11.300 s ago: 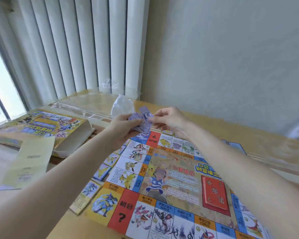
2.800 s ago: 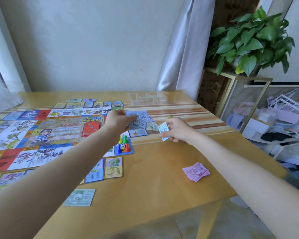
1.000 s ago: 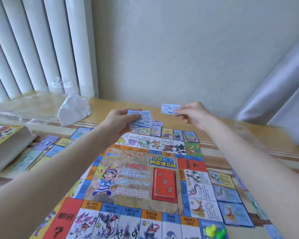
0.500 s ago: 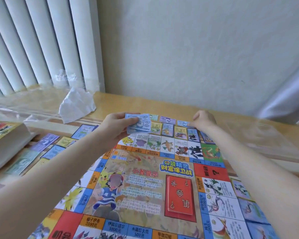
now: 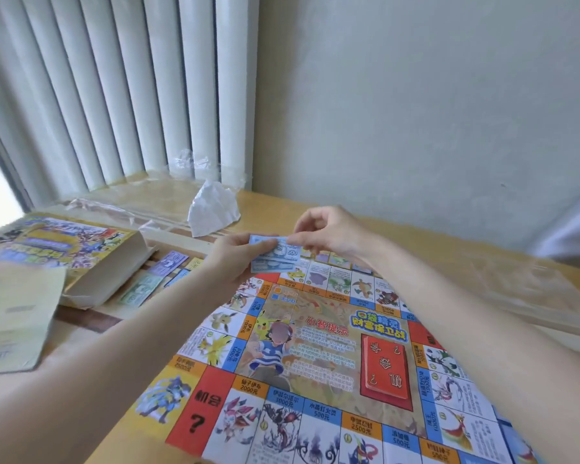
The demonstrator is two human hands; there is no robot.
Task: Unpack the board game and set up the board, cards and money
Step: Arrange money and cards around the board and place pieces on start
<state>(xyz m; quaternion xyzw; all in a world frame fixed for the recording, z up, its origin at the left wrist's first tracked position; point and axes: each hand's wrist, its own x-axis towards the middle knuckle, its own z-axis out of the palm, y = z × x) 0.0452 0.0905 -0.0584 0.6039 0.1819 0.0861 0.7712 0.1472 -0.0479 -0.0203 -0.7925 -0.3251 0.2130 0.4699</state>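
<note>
The colourful game board [image 5: 318,360] lies unfolded on the wooden table [image 5: 422,242], with a red card stack [image 5: 385,370] on its middle. Above the board's far left corner my left hand [image 5: 235,259] holds a small stack of blue money notes [image 5: 277,254]. My right hand [image 5: 332,234] pinches the top note of that stack at its right end. Several cards and notes [image 5: 154,279] lie in a row along the board's left side.
The game box [image 5: 81,259] sits at the left, with a pale leaflet [image 5: 14,316] in front of it. Crumpled white wrapping [image 5: 213,209] and clear plastic film [image 5: 121,209] lie by the vertical blinds. More clear plastic [image 5: 523,289] lies at the right.
My right hand came back from the board's far edge, where it set down a blue note, and now pinches the top note in my left hand. My view turned left.
</note>
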